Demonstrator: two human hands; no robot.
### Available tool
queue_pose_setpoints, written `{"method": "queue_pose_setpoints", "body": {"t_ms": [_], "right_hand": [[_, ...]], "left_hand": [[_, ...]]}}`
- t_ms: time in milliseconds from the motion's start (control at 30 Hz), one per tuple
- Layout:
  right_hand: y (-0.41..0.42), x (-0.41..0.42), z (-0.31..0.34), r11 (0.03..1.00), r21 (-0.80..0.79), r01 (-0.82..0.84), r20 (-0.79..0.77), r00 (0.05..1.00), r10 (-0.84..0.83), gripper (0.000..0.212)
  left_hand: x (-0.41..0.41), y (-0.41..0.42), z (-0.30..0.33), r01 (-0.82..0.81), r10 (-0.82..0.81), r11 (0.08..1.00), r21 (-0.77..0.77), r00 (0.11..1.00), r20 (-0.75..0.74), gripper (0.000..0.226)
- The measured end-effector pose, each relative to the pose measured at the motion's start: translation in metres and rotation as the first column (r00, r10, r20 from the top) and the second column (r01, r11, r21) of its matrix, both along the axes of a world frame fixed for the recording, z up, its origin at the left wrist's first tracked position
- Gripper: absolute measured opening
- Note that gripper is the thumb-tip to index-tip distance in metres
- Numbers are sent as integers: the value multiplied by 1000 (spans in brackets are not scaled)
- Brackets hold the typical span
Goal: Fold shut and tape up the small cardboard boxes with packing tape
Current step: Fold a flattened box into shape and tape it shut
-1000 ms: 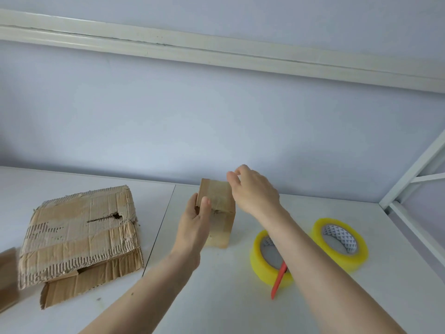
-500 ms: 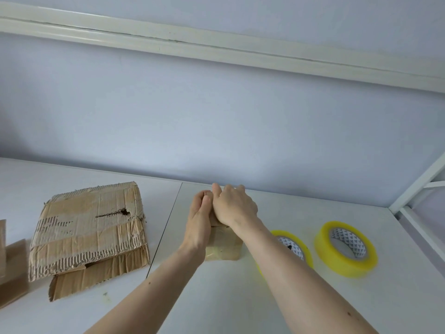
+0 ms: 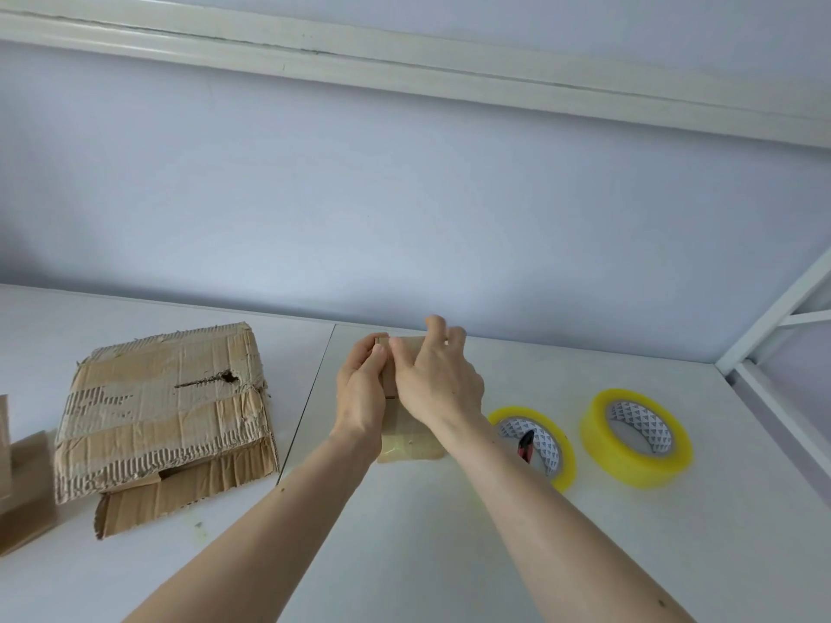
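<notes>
No writing or brand could be read; the tape cores bore only a grey triangle pattern. The small cardboard box (image 3: 411,436) stood on the white table (image 3: 449,541) near the wall, plain brown, glossy tape on its near face; the left hand (image 3: 359,397) gripped its left side, the right hand (image 3: 438,382) curled over its top; two yellow tape rolls (image 3: 636,436) lay just right; a torn flattened carton (image 3: 166,406) lay left.
</notes>
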State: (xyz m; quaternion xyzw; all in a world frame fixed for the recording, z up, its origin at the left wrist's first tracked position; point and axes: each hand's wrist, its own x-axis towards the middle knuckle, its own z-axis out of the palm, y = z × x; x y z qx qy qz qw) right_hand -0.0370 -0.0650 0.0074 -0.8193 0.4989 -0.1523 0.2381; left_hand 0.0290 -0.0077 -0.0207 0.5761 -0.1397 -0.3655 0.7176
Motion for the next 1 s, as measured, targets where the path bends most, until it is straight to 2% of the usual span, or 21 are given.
{"method": "queue_pose_setpoints", "body": {"t_ms": [100, 167, 200, 233, 300, 333, 400, 467, 533, 600, 700, 867, 1000], "right_hand": [[-1, -18, -3, 993, 117, -14, 252, 967, -16, 46], [4, -26, -4, 993, 70, -100, 343, 937, 70, 44], [5, -26, -4, 993, 15, -113, 338, 936, 102, 43], [6, -26, -2, 994, -37, -98, 309, 945, 105, 43], [5, -21, 10, 994, -103, -27, 212, 976, 49, 48], [3, -18, 16, 995, -102, 1, 160, 987, 15, 52], [-5, -8, 24, 998, -59, 3, 27, 1000, -1, 60], [-9, 3, 21, 1000, -8, -23, -98, 995, 22, 67], [-6, 13, 6, 997, 76, -14, -127, 992, 23, 72], [-1, 17, -8, 990, 141, 15, -100, 995, -1, 67], [4, 19, -24, 997, 75, -6, -146, 989, 17, 57], [5, 25, -32, 999, -37, -37, -220, 975, 28, 56], [6, 22, -28, 999, 32, -37, -229, 972, 44, 57]], "left_hand": [[2, -4, 6, -32, 31, 999, 41, 999, 12, 19], [8, -9, 15, -31, 33, 993, 114, 999, -15, 16], [10, -9, 21, -3, 8, 987, 158, 999, -31, 15], [11, -5, 27, 44, -37, 981, 191, 998, -42, 14], [11, 6, 31, 138, -138, 974, 177, 990, -13, 35], [9, 14, 30, 180, -189, 973, 147, 981, 47, 44], [1, 28, 22, 240, -259, 964, 116, 946, 193, 47], [-3, 33, 6, 179, -212, 972, 154, 948, 238, 43], [2, 30, -9, 118, -164, 972, 205, 961, 224, 40], [7, 24, -19, 119, -158, 967, 224, 973, 167, 37], [11, 16, -29, 133, -150, 974, 183, 985, 83, 35], [14, 12, -40, 113, -121, 978, 176, 992, 36, 39], [14, 12, -38, 102, -111, 977, 189, 993, 39, 38]]}}
